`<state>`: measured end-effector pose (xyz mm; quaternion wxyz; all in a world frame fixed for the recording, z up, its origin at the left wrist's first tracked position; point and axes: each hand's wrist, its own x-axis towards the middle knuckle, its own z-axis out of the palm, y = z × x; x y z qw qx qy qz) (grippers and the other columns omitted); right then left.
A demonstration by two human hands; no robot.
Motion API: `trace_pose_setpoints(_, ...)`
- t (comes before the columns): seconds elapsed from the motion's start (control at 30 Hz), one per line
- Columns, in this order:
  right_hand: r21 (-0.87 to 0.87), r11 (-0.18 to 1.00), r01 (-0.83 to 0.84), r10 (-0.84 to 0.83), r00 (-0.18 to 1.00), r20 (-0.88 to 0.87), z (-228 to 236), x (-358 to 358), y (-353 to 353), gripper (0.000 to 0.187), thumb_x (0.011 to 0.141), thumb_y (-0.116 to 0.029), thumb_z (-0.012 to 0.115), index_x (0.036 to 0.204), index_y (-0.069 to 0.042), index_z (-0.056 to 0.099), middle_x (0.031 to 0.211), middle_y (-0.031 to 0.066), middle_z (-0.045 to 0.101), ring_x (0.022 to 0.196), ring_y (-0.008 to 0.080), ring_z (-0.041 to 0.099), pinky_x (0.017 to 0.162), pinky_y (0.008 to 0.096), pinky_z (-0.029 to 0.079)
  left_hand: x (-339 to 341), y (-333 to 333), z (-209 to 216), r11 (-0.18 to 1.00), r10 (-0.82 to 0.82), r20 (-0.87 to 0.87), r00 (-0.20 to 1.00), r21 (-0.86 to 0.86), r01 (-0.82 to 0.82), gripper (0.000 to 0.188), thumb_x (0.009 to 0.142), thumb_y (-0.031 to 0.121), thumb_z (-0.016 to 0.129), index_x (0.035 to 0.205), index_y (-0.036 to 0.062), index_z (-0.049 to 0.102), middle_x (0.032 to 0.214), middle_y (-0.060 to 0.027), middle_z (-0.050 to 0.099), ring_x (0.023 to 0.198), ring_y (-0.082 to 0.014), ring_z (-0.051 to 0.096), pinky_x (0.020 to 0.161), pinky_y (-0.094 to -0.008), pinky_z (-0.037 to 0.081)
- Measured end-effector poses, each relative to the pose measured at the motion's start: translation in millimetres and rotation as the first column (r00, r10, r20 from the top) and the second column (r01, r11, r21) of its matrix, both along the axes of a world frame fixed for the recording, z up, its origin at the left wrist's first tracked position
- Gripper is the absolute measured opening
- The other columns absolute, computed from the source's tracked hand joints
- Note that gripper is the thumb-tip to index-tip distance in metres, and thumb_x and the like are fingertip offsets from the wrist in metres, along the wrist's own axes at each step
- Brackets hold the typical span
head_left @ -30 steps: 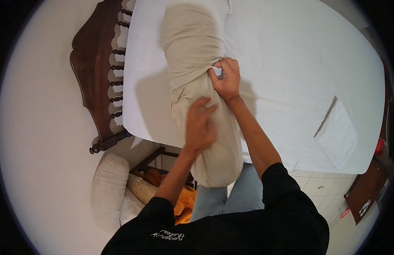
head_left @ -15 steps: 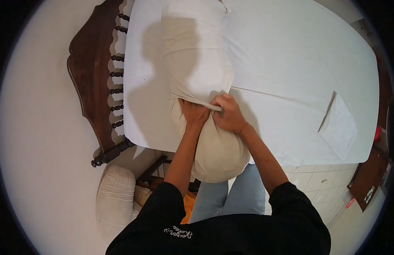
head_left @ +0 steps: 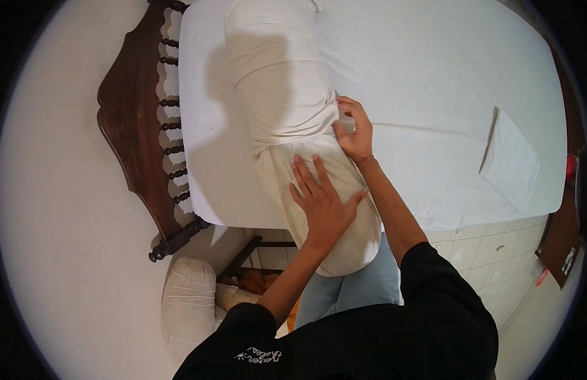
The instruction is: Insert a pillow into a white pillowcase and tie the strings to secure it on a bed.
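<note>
A long beige bolster lies on the bed, its rounded near end overhanging the edge by my legs. A whitish cover wraps its far part, with the hem bunched into folds across the middle. My left hand rests spread and flat on the bolster's bare near part, below that hem. At the right side of the hem, my right hand has its fingers and thumb curled on the gathered cloth of the cover; its grip is partly hidden.
The bed has a white sheet and a dark wooden headboard at the left. A folded white cloth lies at the right. On the left below, another bolster leans by the wall, near a dark wooden frame.
My left hand has come out from under the cover's hem and now lies flat on the bolster. My right hand has moved up and right along the hem, which has shifted away from me.
</note>
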<state>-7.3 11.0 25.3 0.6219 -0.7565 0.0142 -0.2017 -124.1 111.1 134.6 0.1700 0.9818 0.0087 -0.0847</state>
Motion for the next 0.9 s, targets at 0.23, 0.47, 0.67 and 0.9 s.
trace_pose_setpoints(0.23, -0.042, 0.976, -0.213, 0.211, 0.976, -0.049, 3, 28, -18, 0.030, 0.070, 0.007, 0.063, 0.098, -0.004, 0.063, 0.106, 0.0096, 0.064, 0.099, 0.0292, 0.063, 0.087, 0.0356, 0.051, 38, 22, -19, 0.934, 0.223, -0.147, 0.964, -0.249, -0.255, 0.076, 0.065, 0.024, 0.083, 0.127, 0.0032, 0.044, 0.142, -0.0305, 0.028, 0.125, -0.0444, 0.038, 0.099, -0.0494, 0.040)
trace_pose_setpoints(0.47, -0.279, 0.950, 0.140, 0.009, 0.881, 0.473, 91, 39, 6, 0.019, 0.066, 0.003, 0.069, 0.083, -0.003, 0.065, 0.093, 0.0060, 0.067, 0.081, 0.0218, 0.066, 0.065, 0.0320, 0.055, 62, 104, -15, 0.520, 0.394, -0.180, 0.901, -0.765, -0.380, 0.006, 0.064, -0.001, 0.061, 0.069, -0.0013, 0.057, 0.073, -0.0162, 0.064, 0.071, -0.0257, 0.061, 0.072, -0.0417, 0.053)
trace_pose_setpoints(0.67, -0.432, 0.895, -0.110, 0.296, 0.871, 0.392, 98, -22, 30, 0.021, 0.068, 0.006, 0.071, 0.087, -0.003, 0.068, 0.091, 0.0061, 0.068, 0.080, 0.0218, 0.066, 0.067, 0.0309, 0.053, 77, 139, -98, 0.071, 0.703, -0.447, 0.553, -0.730, -0.680, 0.032, 0.085, 0.014, 0.038, 0.089, -0.0095, 0.059, 0.063, -0.0228, 0.064, 0.061, -0.0282, 0.063, 0.065, -0.0361, 0.056)
trace_pose_setpoints(0.9, -0.456, 0.874, 0.167, -0.144, 0.986, 0.084, 60, -13, 0, 0.036, 0.070, -0.002, 0.070, 0.106, -0.002, 0.063, 0.109, 0.0111, 0.062, 0.097, 0.0263, 0.061, 0.077, 0.0373, 0.048, 70, 88, -39, 0.699, 0.502, -0.276, 0.820, -0.429, -0.572, 0.063, 0.078, 0.023, 0.068, 0.126, -0.0063, 0.040, 0.131, -0.0332, 0.045, 0.120, -0.0380, 0.050, 0.098, -0.0461, 0.043)
